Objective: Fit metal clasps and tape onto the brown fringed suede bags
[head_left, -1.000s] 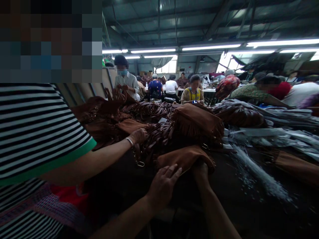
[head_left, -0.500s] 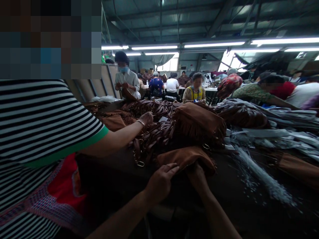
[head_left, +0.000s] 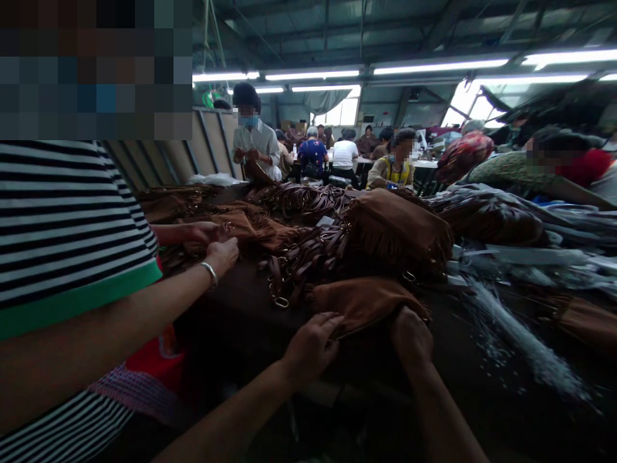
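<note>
Head view: dark desk (head_left: 486, 405), a brown suede pouch (head_left: 366, 297) held at its near edge.
A heap of fringed bags (head_left: 400, 225) lies just beyond the pouch. The left hand (head_left: 311, 347) pinches the pouch's near edge, and the right hand (head_left: 409, 335) grips its right corner with the fingers tucked under. This looks like a pick-up. Lifting would call for clearing the clasped straps (head_left: 299, 263) lying against its far left.
</note>
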`<move>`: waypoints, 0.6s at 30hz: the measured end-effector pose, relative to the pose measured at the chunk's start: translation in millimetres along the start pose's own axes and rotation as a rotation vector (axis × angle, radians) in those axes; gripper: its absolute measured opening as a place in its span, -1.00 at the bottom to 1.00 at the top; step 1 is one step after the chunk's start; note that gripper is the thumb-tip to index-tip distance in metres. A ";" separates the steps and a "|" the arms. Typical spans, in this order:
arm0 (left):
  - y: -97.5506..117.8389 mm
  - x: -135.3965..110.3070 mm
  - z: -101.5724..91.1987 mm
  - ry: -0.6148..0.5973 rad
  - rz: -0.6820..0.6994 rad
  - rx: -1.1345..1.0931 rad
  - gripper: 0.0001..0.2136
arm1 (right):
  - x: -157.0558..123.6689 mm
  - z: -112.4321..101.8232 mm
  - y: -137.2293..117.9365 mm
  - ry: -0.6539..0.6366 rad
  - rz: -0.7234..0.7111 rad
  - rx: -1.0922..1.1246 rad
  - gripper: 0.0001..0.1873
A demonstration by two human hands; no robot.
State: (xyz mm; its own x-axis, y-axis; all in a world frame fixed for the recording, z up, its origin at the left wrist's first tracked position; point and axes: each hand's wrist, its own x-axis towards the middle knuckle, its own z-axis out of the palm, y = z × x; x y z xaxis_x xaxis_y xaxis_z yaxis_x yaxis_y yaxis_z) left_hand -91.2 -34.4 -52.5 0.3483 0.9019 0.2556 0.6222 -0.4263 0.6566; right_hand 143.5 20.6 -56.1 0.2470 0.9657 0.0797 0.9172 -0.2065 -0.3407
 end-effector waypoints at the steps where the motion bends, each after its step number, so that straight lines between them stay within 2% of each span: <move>1: -2.5 -4.3 -1.7 0.038 -0.062 -0.018 -0.48 | -3.1 -4.6 -0.1 0.001 -0.008 -0.050 -0.62; 3: -7.5 -12.8 -4.4 0.078 -0.165 -0.052 -0.43 | -13.8 -12.3 -2.1 0.013 -0.049 -0.101 -0.65; 6: -12.9 -21.1 -5.8 0.045 -0.238 -0.120 -0.46 | -41.7 -13.3 -13.2 0.052 -0.166 -0.022 -0.73; 9: -16.4 -21.8 -6.3 0.036 -0.230 -0.215 -0.59 | -72.4 1.4 -33.5 -0.111 -0.423 0.254 -0.83; 11: -18.8 -20.2 -9.1 0.040 -0.222 -0.286 -0.63 | -86.1 14.0 -47.0 -0.217 -0.512 0.420 -0.89; 15: -20.8 -20.6 -18.9 -0.069 -0.253 -0.437 -0.58 | -93.5 26.0 -59.3 -0.259 -0.482 0.625 -0.78; 18: -14.9 -25.7 -20.3 -0.002 -0.299 -0.314 -0.71 | -93.9 24.6 -58.1 -0.317 -0.449 0.747 -0.79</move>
State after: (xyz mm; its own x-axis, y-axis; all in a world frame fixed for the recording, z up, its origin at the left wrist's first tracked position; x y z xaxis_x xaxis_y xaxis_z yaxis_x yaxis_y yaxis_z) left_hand -123.6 -49.9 -54.5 0.1864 0.9823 0.0206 0.4526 -0.1045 0.8856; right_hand 59.4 -54.2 -66.9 -0.2802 0.9513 0.1282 0.4393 0.2458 -0.8641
